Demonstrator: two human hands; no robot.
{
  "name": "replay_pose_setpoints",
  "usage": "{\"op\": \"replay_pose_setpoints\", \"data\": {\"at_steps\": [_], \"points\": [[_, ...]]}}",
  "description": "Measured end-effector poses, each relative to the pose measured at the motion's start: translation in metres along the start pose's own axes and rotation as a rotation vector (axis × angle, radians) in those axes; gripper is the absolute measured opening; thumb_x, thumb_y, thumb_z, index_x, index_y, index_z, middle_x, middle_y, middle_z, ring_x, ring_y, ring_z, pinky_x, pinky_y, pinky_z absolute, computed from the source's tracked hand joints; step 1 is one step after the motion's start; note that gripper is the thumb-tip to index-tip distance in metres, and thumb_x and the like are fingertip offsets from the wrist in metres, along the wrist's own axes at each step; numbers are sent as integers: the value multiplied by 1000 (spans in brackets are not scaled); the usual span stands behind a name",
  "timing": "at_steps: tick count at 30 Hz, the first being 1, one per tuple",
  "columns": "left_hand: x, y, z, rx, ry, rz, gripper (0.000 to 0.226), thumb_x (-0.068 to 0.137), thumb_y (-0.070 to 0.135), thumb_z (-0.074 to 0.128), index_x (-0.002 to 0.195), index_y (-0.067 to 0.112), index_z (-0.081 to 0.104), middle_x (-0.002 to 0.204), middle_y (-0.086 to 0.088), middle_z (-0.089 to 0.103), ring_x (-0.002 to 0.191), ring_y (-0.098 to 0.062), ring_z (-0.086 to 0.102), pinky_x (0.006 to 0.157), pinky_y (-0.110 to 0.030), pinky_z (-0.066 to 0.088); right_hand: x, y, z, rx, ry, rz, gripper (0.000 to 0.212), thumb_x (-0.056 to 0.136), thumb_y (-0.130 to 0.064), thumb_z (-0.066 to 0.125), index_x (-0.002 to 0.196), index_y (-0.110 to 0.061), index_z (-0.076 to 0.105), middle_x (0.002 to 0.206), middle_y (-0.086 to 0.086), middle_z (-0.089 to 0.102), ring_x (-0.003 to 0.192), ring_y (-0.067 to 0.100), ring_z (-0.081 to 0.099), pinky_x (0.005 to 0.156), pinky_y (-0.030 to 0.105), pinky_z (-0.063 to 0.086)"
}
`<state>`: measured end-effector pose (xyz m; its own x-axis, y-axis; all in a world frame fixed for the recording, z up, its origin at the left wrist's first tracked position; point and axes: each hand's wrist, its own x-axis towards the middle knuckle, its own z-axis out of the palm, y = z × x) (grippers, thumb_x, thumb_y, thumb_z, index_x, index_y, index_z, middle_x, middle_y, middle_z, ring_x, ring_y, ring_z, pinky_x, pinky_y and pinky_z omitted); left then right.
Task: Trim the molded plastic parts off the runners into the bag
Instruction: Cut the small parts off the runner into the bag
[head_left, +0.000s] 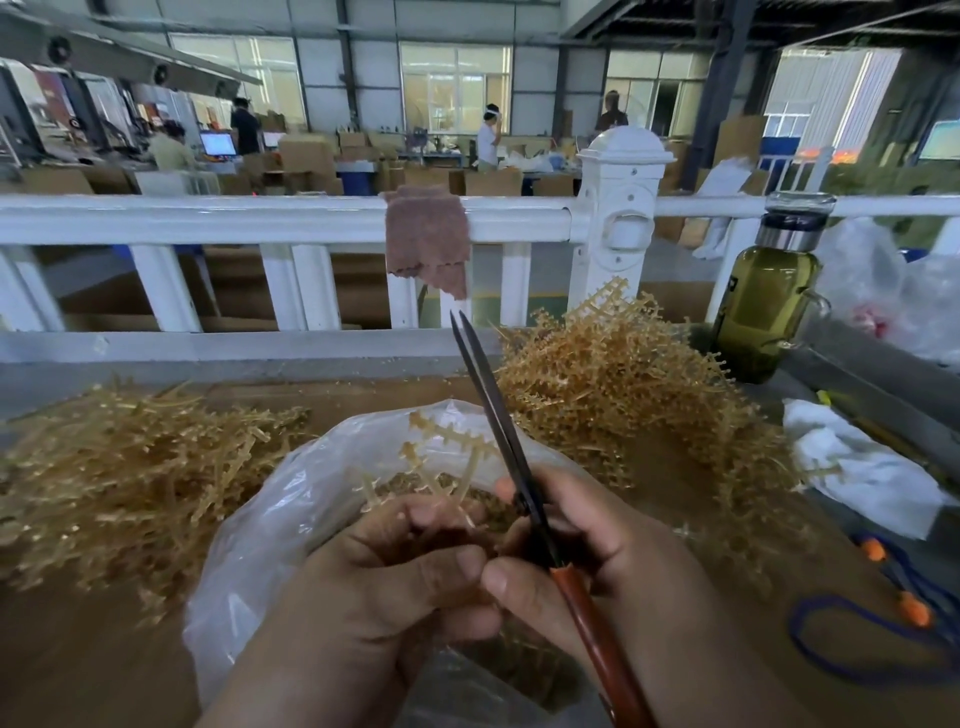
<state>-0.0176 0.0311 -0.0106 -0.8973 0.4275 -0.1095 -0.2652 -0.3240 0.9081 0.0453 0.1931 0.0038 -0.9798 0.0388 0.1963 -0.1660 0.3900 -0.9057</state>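
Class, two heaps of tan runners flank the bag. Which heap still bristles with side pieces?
The right heap, beside the green bottle: its runners carry rows of short side pieces. The left heap is mostly bare sticks.

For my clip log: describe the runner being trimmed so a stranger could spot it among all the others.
Find the clear plastic bag mid-table, flanked by the left heap and right heap of tan runners. Over its mouth the left hand holds one runner, beside the scissors held by the right hand. Unlike the heaped ones, it is lifted clear and stands alone.
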Motion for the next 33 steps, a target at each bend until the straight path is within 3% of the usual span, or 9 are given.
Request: {"op": "replay_pose_setpoints", "data": {"at_steps": [4,7,10,11,13,16,21,26,33], "points": [[2,1,-3,8,10,36,18,47,1,81,59,12,74,63,-13,66,50,-22,67,40,-27,52,0,3,-1,-64,16,-12,43,78,-47,78,113,-61,57,92,-20,70,85,-4,68,80,12,50],[4,3,-5,12,49,98,25,42,16,89,62,10,74,68,-19,68,53,-27,67,40,-27,49,2,4,-5,-93,44,-36,42,73,-54,75,111,-61,57,90,-16,68,78,-1,67,76,10,48],[6,4,-6,21,83,144,25,46,-4,85,60,15,74,75,-19,73,57,-26,72,37,-26,46,4,6,-10,-91,45,-57,42,74,-56,74,112,-63,56,90,-15,67,75,-1,66,74,10,48],[6,5,-6,18,119,178,30,37,1,86,62,14,74,76,-20,73,56,-25,71,35,-25,45,4,7,-11,-94,42,-62,41,77,-55,75,113,-63,56,91,-14,67,75,-1,66,74,10,49],[7,6,-7,-32,197,245,27,48,15,79,73,8,72,77,-21,73,53,-23,70,33,-24,43,4,10,-12,-131,38,-77,39,80,-56,73,114,-62,56,93,-14,67,77,0,67,76,11,49],[8,9,-12,-83,242,280,29,54,14,77,83,9,71,82,-18,74,57,-19,71,36,-22,46,5,8,-15,-235,41,-92,41,74,-67,64,113,-62,54,94,-18,68,81,-1,67,74,10,48],[6,11,-24,-80,247,314,23,55,22,82,78,20,75,89,-10,77,69,-13,72,49,-19,52,10,5,-32,-491,-85,-58,43,72,-70,58,112,-55,53,90,-20,68,78,-2,66,66,24,53],[7,11,-33,-48,221,406,23,69,19,88,81,21,69,87,-7,73,69,-12,67,50,-20,49,11,2,-37,-531,-160,-15,34,74,-71,61,106,-68,49,102,-31,65,93,-10,62,83,18,48],[7,9,-34,-24,209,441,12,73,26,84,77,26,73,91,-6,74,74,-14,71,53,-22,52,11,5,-37,-585,-193,-15,57,66,-78,49,117,-52,51,99,-23,69,88,-3,65,74,33,57]]}}
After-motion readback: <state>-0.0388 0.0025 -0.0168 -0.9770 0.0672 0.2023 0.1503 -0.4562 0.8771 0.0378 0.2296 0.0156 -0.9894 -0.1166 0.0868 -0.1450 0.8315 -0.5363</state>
